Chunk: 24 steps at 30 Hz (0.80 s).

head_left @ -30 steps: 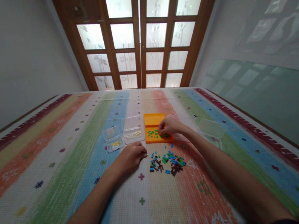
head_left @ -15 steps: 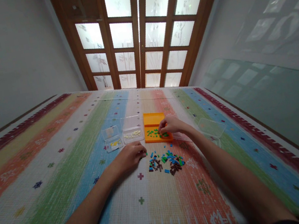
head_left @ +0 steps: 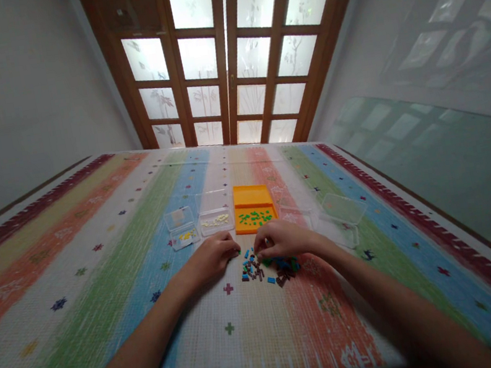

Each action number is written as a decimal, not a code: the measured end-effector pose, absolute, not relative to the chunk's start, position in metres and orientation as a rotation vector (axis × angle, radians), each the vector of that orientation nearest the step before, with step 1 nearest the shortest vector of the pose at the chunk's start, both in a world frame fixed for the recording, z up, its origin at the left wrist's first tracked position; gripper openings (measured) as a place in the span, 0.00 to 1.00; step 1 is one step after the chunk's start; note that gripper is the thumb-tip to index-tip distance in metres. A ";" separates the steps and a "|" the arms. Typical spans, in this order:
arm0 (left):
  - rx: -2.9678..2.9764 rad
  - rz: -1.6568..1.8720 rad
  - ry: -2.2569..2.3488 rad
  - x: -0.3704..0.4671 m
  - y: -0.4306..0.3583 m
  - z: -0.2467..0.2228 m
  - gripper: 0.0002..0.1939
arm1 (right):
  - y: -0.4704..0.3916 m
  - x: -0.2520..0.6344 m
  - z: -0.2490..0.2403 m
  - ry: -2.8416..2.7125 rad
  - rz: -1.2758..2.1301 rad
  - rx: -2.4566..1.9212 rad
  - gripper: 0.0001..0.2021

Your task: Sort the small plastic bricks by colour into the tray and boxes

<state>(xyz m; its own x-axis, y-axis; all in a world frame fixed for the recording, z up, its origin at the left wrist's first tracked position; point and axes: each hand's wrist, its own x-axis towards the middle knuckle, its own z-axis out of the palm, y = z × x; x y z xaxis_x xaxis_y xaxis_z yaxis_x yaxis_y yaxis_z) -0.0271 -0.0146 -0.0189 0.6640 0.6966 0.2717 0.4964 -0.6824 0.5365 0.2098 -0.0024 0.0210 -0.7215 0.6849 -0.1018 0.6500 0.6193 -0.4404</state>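
"What's nearest on the multicoloured striped tablecloth [head_left: 237, 361]?"

"A loose pile of small brown, blue and green bricks [head_left: 253, 272]. Call it the clock's centre, twelve straight ahead."

"And the hands?"

"The bare right hand [head_left: 286, 237] is over the pile's far side at one o'clock, thumb and forefinger arched with a gap between; I can't tell whether their tips meet on a piece. The bare left hand [head_left: 215, 255] rests at ten, fingers curled together, a green bit [head_left: 239, 252] by the tips. Pinched or not, I can't tell."

"Farther out?"

"An open orange plastic box [head_left: 246, 230] at twelve, holding green pieces [head_left: 255, 217]. Clear plastic boxes: a cream-piece box [head_left: 213, 200] at eleven, a smaller yellow-piece box [head_left: 178, 218] at ten, a lidded box [head_left: 342, 208] open at two."

"Beyond?"

"Brown wooden doors [head_left: 228, 86] with frosted panes, at twelve."
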 end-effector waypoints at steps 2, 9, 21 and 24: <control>2.477 0.653 0.924 -0.027 -0.014 -0.021 0.12 | -0.004 0.207 0.019 -2.787 0.611 -1.158 0.07; 2.548 0.670 0.917 -0.028 -0.013 -0.025 0.11 | -0.006 0.205 0.010 -2.832 0.501 -1.107 0.08; 2.655 0.606 0.931 -0.026 -0.015 -0.022 0.11 | -0.007 0.207 0.014 -2.799 0.404 -1.091 0.09; 2.651 0.623 0.927 -0.026 -0.015 -0.023 0.11 | 0.008 0.212 0.021 -2.665 0.384 -1.209 0.08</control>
<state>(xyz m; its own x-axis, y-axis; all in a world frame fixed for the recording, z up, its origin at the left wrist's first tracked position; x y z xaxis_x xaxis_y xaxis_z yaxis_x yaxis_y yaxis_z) -0.0265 -0.0148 -0.0234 0.7036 0.6404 0.3081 0.5271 -0.7611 0.3781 0.2118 0.0081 0.0209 -0.6491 0.7579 0.0651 0.7087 0.6336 -0.3102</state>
